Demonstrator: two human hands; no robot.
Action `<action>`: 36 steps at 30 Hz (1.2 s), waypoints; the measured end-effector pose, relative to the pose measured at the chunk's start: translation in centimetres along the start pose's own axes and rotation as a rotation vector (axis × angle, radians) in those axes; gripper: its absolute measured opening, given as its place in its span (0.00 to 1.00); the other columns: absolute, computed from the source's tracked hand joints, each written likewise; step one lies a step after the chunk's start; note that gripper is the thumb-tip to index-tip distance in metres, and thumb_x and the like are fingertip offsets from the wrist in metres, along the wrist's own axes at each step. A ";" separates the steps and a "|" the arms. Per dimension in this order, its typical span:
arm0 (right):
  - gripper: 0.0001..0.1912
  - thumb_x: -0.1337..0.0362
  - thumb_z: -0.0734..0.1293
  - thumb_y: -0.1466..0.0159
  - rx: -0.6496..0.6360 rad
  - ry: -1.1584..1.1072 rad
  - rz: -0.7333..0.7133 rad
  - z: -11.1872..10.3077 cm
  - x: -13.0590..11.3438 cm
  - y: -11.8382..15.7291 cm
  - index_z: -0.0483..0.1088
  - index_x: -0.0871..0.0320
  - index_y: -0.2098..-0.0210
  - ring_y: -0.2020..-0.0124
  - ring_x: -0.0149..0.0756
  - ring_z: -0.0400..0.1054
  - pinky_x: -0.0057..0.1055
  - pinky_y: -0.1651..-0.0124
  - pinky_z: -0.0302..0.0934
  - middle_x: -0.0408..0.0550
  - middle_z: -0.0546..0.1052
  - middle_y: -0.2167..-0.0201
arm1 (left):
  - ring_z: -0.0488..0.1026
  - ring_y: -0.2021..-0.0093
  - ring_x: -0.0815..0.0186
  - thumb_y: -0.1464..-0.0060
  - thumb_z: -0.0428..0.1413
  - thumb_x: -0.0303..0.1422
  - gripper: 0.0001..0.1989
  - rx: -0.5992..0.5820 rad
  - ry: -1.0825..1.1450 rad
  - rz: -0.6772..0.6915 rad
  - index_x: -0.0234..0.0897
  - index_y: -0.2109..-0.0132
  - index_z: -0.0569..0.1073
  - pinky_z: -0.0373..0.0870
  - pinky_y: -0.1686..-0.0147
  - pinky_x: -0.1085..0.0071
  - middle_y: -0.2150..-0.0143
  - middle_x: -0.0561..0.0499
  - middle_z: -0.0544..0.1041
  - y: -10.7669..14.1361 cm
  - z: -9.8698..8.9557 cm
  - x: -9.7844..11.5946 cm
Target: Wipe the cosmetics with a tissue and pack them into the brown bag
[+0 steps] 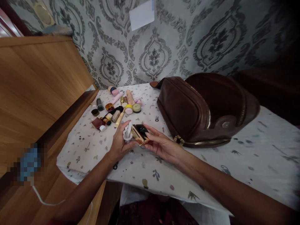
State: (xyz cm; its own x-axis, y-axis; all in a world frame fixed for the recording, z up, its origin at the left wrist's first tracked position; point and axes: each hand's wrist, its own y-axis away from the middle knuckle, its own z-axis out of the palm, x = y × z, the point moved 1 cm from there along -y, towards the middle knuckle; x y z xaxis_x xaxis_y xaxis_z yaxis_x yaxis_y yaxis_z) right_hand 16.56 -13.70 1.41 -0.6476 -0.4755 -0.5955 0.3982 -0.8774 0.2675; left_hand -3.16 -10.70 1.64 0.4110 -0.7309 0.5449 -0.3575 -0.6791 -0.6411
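My right hand (162, 144) is closed round a black and gold box-shaped item (140, 130) that looks like a cosmetic case. Its gold edge faces left, over the middle of the cloth-covered table. A crumpled white tissue or cloth (127, 132) is gripped by my left hand (118, 140) against the left side of that case. My left thumb reaches beneath the case, touching or nearly touching it. Just beyond the left hand lies a pale yellow tube (119, 120), among several small cosmetics, including a dark red bottle with a white cap (97, 123) and a round green-lidded jar (137, 108).
A large brown leather bag (199, 109) with brass zips stands at the right on the patterned white tablecloth (161, 178). Patterned wallpaper rises behind. Left of the table are a wooden panel (39, 72) and a thin white cable (44, 202).
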 end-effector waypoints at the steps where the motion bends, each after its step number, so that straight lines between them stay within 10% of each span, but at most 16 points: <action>1: 0.34 0.70 0.74 0.43 0.001 -0.003 -0.005 0.0 0.1 0.0 0.64 0.51 0.39 0.69 0.27 0.75 0.23 0.64 0.73 0.45 0.79 0.61 | 0.69 0.43 0.49 0.51 0.58 0.59 0.44 -0.014 -0.007 0.004 0.38 0.35 0.60 0.66 0.44 0.54 0.44 0.38 0.70 0.0 0.1 -0.2; 6: 0.36 0.70 0.74 0.43 0.003 0.017 -0.028 0.1 0.2 0.1 0.62 0.48 0.38 0.66 0.27 0.75 0.26 0.60 0.74 0.44 0.78 0.57 | 0.65 0.40 0.46 0.54 0.61 0.58 0.50 -0.071 -0.040 0.000 0.38 0.32 0.55 0.63 0.42 0.51 0.42 0.37 0.67 -0.2 0.4 0.0; 21: 0.09 0.66 0.72 0.40 0.040 -0.048 -0.130 -0.9 0.4 -1.2 0.68 0.54 0.63 0.76 0.27 0.69 0.28 0.69 0.70 0.36 0.73 0.76 | 0.71 0.64 0.67 0.39 0.56 0.32 0.16 0.005 0.032 0.074 0.41 0.44 0.70 0.68 0.62 0.69 0.60 0.50 0.75 -0.4 0.0 1.9; 36: 0.11 0.67 0.76 0.44 -0.033 -0.038 -0.107 -0.5 0.0 -0.8 0.72 0.58 0.63 0.70 0.31 0.76 0.30 0.61 0.73 0.42 0.80 0.70 | 0.73 0.51 0.60 0.37 0.54 0.35 0.21 0.087 -0.170 0.064 0.39 0.38 0.66 0.70 0.50 0.63 0.50 0.44 0.75 -0.1 0.1 1.1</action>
State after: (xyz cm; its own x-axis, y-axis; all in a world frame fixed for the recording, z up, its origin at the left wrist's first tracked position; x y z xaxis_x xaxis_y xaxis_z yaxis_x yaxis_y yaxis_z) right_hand 16.55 -13.00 0.82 -0.7111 -0.3820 -0.5903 0.3465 -0.9209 0.1785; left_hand -2.57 -11.45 2.27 0.5281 -0.7451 0.4073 -0.3165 -0.6178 -0.7198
